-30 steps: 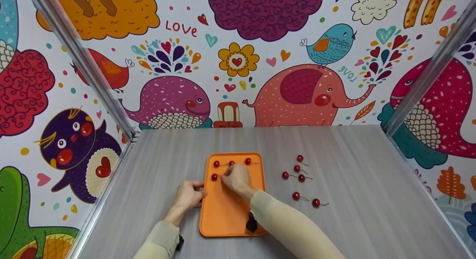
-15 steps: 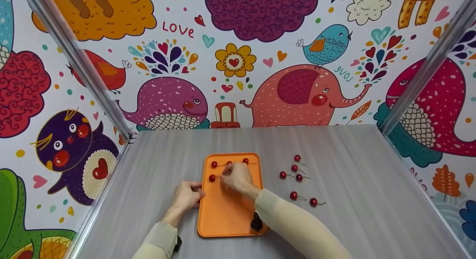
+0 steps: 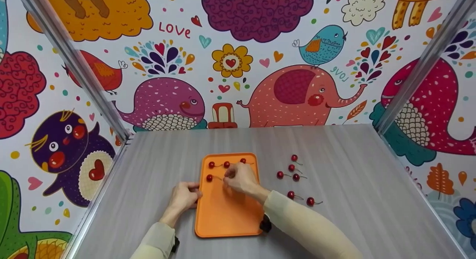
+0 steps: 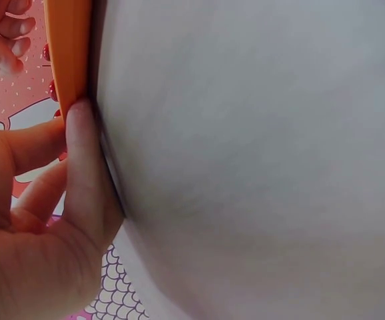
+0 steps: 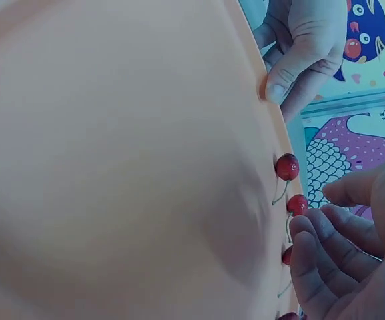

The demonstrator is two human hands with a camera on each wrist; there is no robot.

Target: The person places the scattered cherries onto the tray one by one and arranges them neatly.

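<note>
An orange tray (image 3: 227, 218) lies on the table with several red cherries on it. Three cherries line its far end, the middle one (image 3: 227, 164) among them, and another cherry (image 3: 209, 178) sits below the leftmost. My left hand (image 3: 183, 196) holds the tray's left edge, thumb on the rim in the right wrist view. Just right of the lower cherry's stem hovers my right hand (image 3: 241, 178). Its thumb and fingers (image 5: 306, 267) stand apart in the right wrist view, with nothing between them.
Several loose cherries with stems lie right of the tray, the nearest to me being one cherry (image 3: 310, 201). Metal posts (image 3: 420, 69) and cartoon-printed walls bound the grey table (image 3: 353, 170).
My right hand has drawn slightly right, away from the lower cherry's stem, uncovering the middle cherry of the far row. My left hand keeps its place at the tray edge.
</note>
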